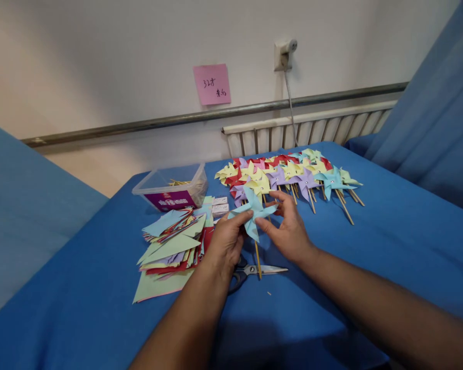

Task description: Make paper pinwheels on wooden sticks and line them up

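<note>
A light blue paper pinwheel point(256, 209) on a thin wooden stick is held up above the table. My left hand point(228, 237) is closed on it, the thumb lying across the blades near the middle. From the other side my right hand point(287, 226) pinches a blade between thumb and fingers. The stick point(257, 257) hangs down below the blades. Under it, dark-handled scissors point(260, 270) lie on the blue cloth, blades pointing right; my left hand partly hides the handles.
Many finished pinwheels point(293, 177) lie at the back. To the left are stacks of coloured paper point(173, 246), a clear plastic box point(173, 187) of sticks and small white boxes point(219, 206). A radiator point(304, 131) and a socket point(283, 56) with a cable are at the wall.
</note>
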Motion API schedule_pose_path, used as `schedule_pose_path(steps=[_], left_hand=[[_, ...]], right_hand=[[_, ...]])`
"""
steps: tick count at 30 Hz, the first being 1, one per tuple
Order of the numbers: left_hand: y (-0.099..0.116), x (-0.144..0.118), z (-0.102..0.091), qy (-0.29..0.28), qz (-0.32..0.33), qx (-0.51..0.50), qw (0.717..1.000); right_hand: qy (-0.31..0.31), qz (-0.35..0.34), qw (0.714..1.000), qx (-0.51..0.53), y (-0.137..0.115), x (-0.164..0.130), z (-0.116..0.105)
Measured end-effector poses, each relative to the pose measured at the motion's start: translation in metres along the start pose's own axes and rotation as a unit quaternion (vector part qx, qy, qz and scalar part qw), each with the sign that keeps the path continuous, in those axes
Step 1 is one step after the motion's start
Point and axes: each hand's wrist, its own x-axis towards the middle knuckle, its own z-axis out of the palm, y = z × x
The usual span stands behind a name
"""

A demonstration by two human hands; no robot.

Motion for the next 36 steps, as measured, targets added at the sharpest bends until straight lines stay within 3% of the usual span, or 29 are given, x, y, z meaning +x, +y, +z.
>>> schedule_pose_path(steps=[4,9,15,21,24,26,29,33,36], left_hand=[[-0.001,0.000,0.002,0.024,-0.022,-0.035,0.999],[-0.005,0.000,0.002,0.042,-0.001,-0.045,0.998],[0.000,0.000,0.002,0.051,-0.005,-0.055,0.997],[-0.008,-0.004,0.008,0.030,0.007,-0.047,0.998],[-0.011,-0.004,0.007,0.011,0.002,-0.052,0.999],[-0.010,-0.003,0.006,0.029,0.000,-0.045,0.999],[-0.004,-0.001,0.003,0.046,0.010,-0.029,0.998],[-0.001,-0.002,0.003,-0.001,0.026,0.015,1.000],[-0.002,-0.004,0.003,-0.015,0.023,0.049,0.998]], right_hand=[[-0.048,-0.021,0.996,-0.075,-0.004,-0.012,0.013],[-0.035,-0.057,0.987,-0.144,-0.004,-0.010,0.017],[-0.045,-0.065,0.985,-0.154,-0.005,-0.005,0.010],[-0.040,-0.043,0.981,-0.183,-0.009,-0.007,0.017],[-0.041,-0.035,0.987,-0.151,-0.007,-0.007,0.018],[-0.052,-0.028,0.994,-0.097,-0.005,-0.006,0.017],[-0.049,0.053,0.996,0.049,-0.003,-0.004,0.015],[-0.023,0.239,0.949,0.204,0.001,0.005,0.010],[-0.047,0.280,0.928,0.240,0.003,0.010,0.005]])
